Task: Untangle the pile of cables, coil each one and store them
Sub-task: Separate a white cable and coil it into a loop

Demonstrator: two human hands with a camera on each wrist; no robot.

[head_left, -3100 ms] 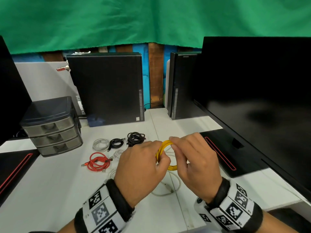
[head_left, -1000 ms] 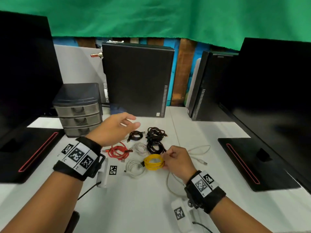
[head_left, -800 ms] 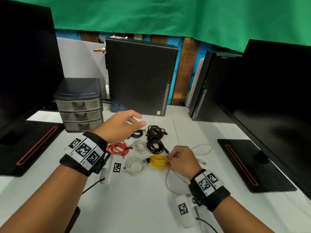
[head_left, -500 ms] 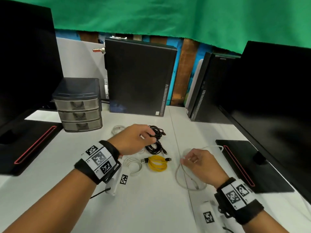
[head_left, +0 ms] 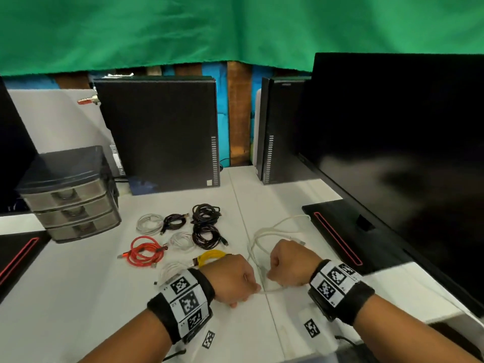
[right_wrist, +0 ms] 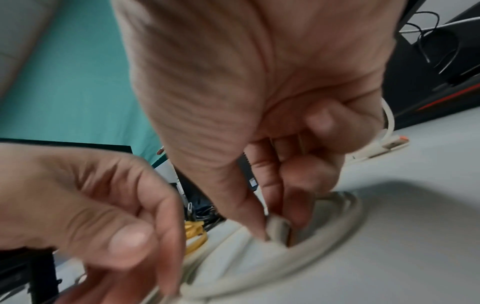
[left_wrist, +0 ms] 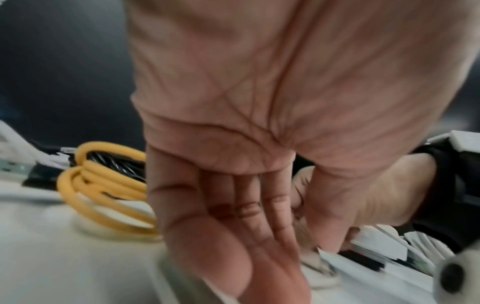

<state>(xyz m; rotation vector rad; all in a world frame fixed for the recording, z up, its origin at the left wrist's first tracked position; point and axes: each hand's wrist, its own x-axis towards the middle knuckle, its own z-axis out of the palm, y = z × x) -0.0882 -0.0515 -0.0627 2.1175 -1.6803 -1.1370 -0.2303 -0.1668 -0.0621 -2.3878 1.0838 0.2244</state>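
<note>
White desk under a green backdrop: both hands pinch a loose off-white cable, left hand and right hand curled near each other. Just left of that cable lies a yellow coil.

Yellow coil, red coil, black coils (braided), off-white cable; green cloth.
</note>
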